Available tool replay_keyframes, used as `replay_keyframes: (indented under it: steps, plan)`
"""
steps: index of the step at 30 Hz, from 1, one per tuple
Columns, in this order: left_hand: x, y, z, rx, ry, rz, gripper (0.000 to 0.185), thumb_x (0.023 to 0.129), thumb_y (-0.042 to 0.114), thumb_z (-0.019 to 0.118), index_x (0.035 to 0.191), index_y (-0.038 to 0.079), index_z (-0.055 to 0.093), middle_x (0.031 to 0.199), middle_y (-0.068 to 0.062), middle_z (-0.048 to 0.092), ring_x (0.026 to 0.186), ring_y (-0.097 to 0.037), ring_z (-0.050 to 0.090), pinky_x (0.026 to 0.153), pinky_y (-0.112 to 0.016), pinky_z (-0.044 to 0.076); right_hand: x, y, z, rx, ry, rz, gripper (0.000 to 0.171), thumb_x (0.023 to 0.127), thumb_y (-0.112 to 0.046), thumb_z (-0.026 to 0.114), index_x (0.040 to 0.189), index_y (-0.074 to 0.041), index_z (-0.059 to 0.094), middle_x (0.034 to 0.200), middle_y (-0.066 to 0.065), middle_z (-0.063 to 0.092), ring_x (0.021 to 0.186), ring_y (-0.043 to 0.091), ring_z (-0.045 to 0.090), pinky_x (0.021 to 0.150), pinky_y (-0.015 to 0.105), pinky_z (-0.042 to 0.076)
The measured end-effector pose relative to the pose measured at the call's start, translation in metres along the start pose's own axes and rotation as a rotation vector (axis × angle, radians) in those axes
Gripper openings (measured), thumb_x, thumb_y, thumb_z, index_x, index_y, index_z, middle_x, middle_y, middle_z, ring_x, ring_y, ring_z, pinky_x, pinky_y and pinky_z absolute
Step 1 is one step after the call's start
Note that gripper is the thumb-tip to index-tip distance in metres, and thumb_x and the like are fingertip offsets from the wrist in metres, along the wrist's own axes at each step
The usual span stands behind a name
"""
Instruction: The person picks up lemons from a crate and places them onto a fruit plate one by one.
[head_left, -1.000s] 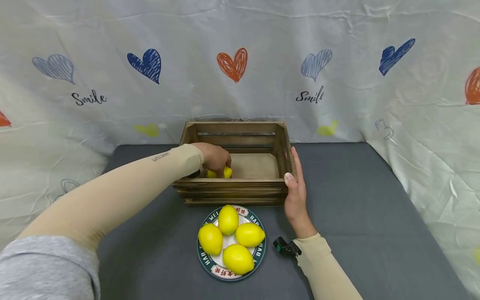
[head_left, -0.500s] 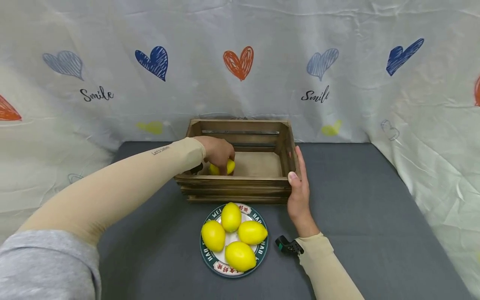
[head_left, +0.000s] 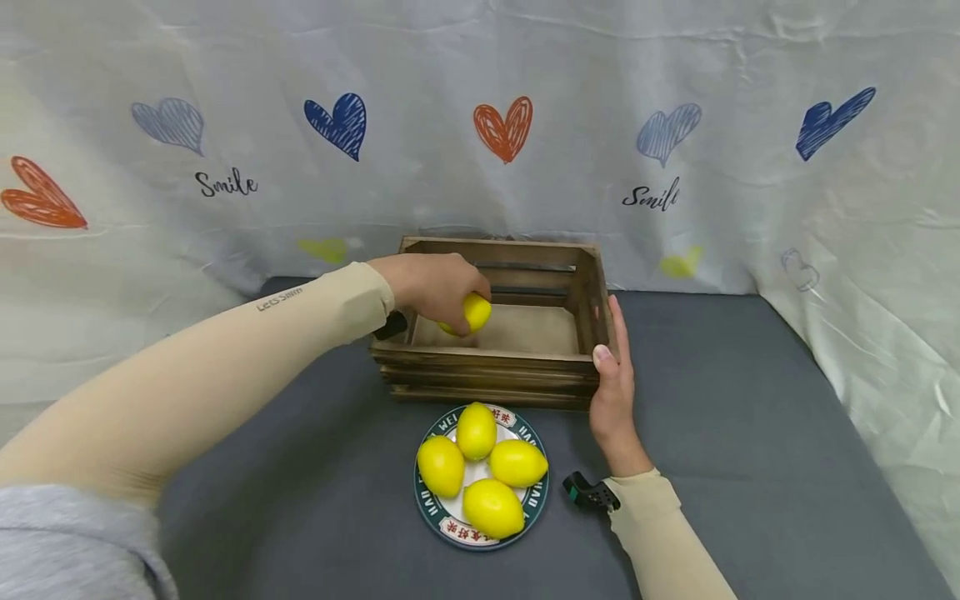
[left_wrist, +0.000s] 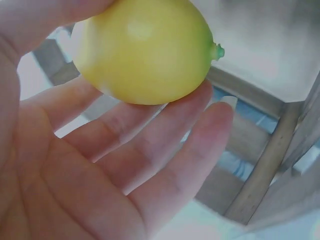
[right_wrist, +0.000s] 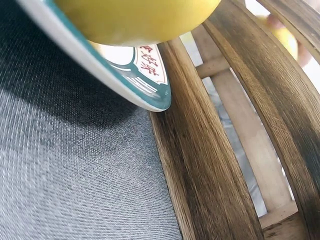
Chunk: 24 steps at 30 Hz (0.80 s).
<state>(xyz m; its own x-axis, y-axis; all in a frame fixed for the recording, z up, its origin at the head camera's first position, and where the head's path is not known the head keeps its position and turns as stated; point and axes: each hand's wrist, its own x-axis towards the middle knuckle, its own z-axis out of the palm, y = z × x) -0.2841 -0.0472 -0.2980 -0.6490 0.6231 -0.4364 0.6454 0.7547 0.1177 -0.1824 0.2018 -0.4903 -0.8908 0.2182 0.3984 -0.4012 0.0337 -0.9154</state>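
Between thumb and fingers, my left hand (head_left: 442, 287) pinches a yellow lemon (head_left: 477, 312) over the left half of a slatted wooden crate (head_left: 491, 367). Up close in the left wrist view, the same lemon (left_wrist: 150, 50) shows a small green tip, with the fingers beneath it. My right hand (head_left: 617, 392) rests against the crate's right end, thumb at the front corner and fingers straight along the outer side. Right in front of the crate, a green-rimmed plate (head_left: 465, 535) bears several more lemons (head_left: 492, 508).
A dark grey cloth (head_left: 750, 467) covers the table. Behind it hangs a pale curtain (head_left: 570, 50) printed with hearts and the word Smile. Gaps between the crate's slats (right_wrist: 240, 110) show in the right wrist view, close beside the plate's rim (right_wrist: 162, 100).
My left hand has lifted the lemon up from the crate's floor. The right hand stays against the crate's end. The whole head view has shifted a little.
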Motion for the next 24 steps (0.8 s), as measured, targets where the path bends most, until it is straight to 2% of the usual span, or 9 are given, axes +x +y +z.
replay_keyframes:
  steps: [7,15,19,24]
  plan:
    - [-0.031,0.013,-0.010,-0.009,0.061,0.042,0.058,0.096,0.028,0.080,0.151,0.018,0.062,0.134,-0.005,0.071,0.110,-0.026,0.064,0.098,-0.041,0.058,-0.001,0.003,-0.001,-0.010,0.001,-0.003,0.072,0.099,-0.033,0.042,0.171,-0.039,0.031,0.178,-0.017,0.024,0.166,0.015,0.017,0.131,0.064,0.004]
    - [-0.065,0.026,-0.014,-0.035,0.126,0.098,0.059,0.096,0.027,0.080,0.151,0.020,0.062,0.133,-0.003,0.071,0.108,-0.024,0.064,0.096,-0.039,0.058,-0.001,-0.001,-0.002,-0.026,0.004,0.000,0.071,0.100,-0.034,0.041,0.171,-0.039,0.031,0.178,-0.017,0.024,0.167,0.016,0.017,0.131,0.064,0.003]
    - [-0.080,0.035,-0.011,-0.043,0.132,0.126,0.058,0.095,0.025,0.082,0.150,0.021,0.064,0.135,-0.002,0.070,0.110,-0.023,0.063,0.096,-0.038,0.059,-0.001,-0.001,-0.001,-0.019,-0.001,0.008,0.071,0.100,-0.034,0.041,0.171,-0.039,0.030,0.179,-0.017,0.023,0.167,0.016,0.016,0.131,0.065,0.003]
    - [-0.097,0.046,0.001,-0.027,0.128,0.165,0.057,0.094,0.027,0.084,0.148,0.024,0.065,0.130,-0.002,0.069,0.106,-0.022,0.064,0.092,-0.037,0.060,-0.001,-0.002,0.000,-0.010,-0.005,0.008,0.071,0.101,-0.034,0.041,0.171,-0.039,0.030,0.179,-0.017,0.023,0.167,0.016,0.017,0.132,0.064,0.002]
